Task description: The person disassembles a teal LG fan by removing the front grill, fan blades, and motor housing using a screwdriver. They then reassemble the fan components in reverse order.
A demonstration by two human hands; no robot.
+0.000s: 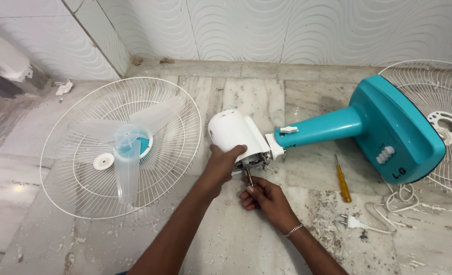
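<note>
On the marble floor (236,244), the teal table fan (383,127) is lying stripped: white wire guard (78,196) and translucent three-blade propeller (126,153) are resting aside. The left hand (221,165) is clamping the white motor housing (231,130); the right hand (264,196) is pinching the bare metal shaft (249,176). By the look of it, motor work is remaining.

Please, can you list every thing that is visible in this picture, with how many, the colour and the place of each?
motor housing: 1, white, centre, lying on the floor
motor shaft: 1, metal, sticking out below the housing
fan stand: 1, teal, right, lying on its side, joined to the housing
wire guard: 1, white, left, flat on the floor
fan blade: 1, clear with three wings, on the left guard
second wire guard: 1, white, far right, partly behind the stand
screwdriver: 1, yellow handle, on the floor below the stand
plug and cord: 1, white, lower right
floor: marble, stained
wall: white wavy tiles
left hand: on the housing
right hand: at the shaft, bracelet on the wrist
</note>
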